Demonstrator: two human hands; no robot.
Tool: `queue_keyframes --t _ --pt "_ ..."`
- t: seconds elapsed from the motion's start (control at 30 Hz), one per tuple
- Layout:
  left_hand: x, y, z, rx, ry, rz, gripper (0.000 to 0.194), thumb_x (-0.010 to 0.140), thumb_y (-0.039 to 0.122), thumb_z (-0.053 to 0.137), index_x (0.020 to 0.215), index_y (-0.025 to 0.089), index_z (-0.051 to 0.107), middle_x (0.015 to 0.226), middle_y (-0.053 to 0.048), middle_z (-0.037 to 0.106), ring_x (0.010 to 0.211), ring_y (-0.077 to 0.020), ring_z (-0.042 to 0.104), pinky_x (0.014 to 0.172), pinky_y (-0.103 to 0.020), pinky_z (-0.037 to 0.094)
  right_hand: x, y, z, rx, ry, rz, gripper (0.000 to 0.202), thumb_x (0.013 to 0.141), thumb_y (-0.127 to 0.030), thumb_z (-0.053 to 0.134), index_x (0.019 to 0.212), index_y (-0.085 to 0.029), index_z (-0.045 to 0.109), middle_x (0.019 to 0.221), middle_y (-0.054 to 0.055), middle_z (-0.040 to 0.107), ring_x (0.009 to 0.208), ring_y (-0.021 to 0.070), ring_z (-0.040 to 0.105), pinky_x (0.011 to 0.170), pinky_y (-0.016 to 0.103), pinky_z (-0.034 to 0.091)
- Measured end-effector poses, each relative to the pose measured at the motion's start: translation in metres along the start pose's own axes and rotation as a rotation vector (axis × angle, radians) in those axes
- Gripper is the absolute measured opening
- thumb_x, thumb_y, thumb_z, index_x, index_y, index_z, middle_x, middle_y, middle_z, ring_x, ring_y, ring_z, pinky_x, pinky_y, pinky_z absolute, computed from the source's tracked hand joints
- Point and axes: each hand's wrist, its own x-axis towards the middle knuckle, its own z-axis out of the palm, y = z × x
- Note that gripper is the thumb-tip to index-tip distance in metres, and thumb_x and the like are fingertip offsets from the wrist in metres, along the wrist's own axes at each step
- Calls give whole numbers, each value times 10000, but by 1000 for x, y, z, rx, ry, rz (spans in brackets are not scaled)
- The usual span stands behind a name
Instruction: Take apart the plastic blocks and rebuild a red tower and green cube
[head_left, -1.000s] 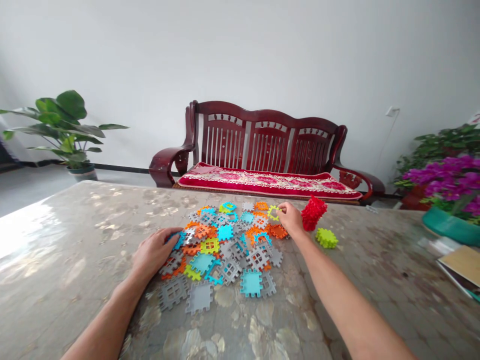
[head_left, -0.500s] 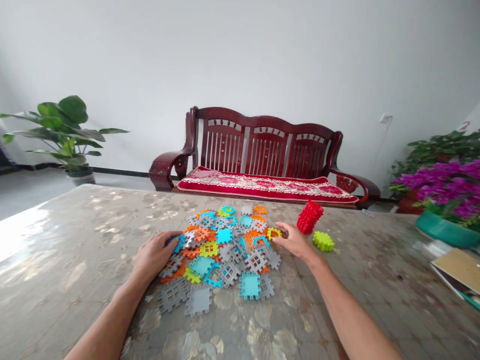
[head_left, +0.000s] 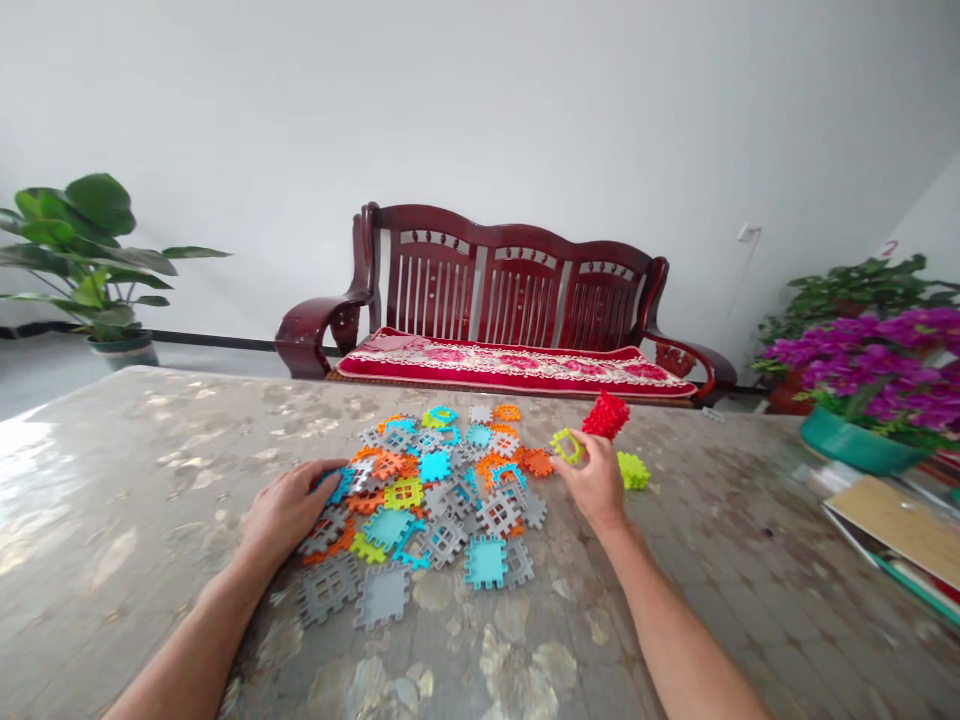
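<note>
A heap of toothed plastic building tiles [head_left: 433, 467] in orange, blue, grey and lime lies between my hands. My right hand [head_left: 596, 480] pinches a lime-green open-frame tile [head_left: 567, 446], lifted off the heap's right side. Just below that tile lies an orange tile [head_left: 538, 462]. At the heap's left edge rests my left hand [head_left: 285, 508], its fingers stretched out against a blue tile [head_left: 343, 486]. A red stack of tiles [head_left: 606, 414] stands behind my right hand. To the right of that hand sits a lime-green stack [head_left: 632, 470], partly hidden by it.
The patterned tabletop [head_left: 480, 660] extends around the heap. A turquoise flower pot [head_left: 855, 443] and a brown board [head_left: 885, 515] occupy the right side. Beyond the table stand a wooden bench [head_left: 517, 265] and a potted plant [head_left: 97, 270].
My right hand has picked up the lime-green frame tile and carried it slightly up and right, uncovering an orange tile. My left hand stays by the heap. The view has shifted a little.
</note>
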Motion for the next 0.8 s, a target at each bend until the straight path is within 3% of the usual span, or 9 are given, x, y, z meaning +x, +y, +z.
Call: queue_keyframes --t 0.13,0.27,0.57,0.8 --pt "-1 1 -1 2 9 4 431 878 475 430 1164 319 712 1176 -25 722 1088 -266 648 894 -341 492 3 20 -25 -235 125 125 469 773 -449 663 1176 -209 643 1134 128 626 1067 294 547 954 394 401" --pt "-1 2 -1 -6 16 1 432 872 481 435 1154 318 719 1154 -28 732 1062 -273 660 871 -346 506 1 38 -41 -442 132 275 571 784 -501 645 1269 -204 593 1131 150 619 1060 324 532 919 416 388" --pt "1 -1 1 8 -4 6 443 889 484 410 1171 313 706 1178 -26 721 1090 -264 648 904 -338 492 0 55 -42 -562 47 453 734 777 -586 621 1381 -186 501 1194 194 610 1104 365 548 892 458 425" --pt "2 -3 2 25 0 -2 438 887 481 418 1176 319 704 1165 -33 725 1067 -268 657 863 -344 503 -1 61 -42 -509 -28 482 733 800 -575 572 1400 -161 487 1171 188 665 1045 372 612 851 466 471"
